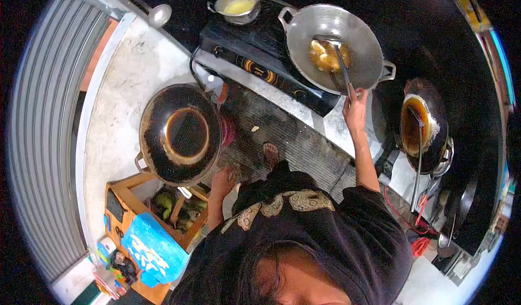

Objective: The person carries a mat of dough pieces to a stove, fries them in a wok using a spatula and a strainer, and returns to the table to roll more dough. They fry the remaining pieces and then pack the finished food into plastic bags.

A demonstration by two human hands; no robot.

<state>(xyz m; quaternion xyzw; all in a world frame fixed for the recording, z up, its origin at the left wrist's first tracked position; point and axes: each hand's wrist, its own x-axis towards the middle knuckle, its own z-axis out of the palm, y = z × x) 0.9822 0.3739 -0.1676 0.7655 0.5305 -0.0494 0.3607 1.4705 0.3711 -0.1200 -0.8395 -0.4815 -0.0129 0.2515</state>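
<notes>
Right hand (355,109) holds the spatula (341,63) at the 6 o'clock rim of the silver wok (331,44); approach from 6 o'clock is open. At 10 o'clock of that wok, the small pot (239,3) blocks passage. At 3 o'clock, the dark wok (423,126) with its ladle (419,158) obstructs. Left hand (223,181) rests just beside the large black wok (179,134), which closes the 10 o'clock side. Between both hands, the floor (287,136) lies open. At 8 o'clock, the wooden crate (127,196) obstructs.
</notes>
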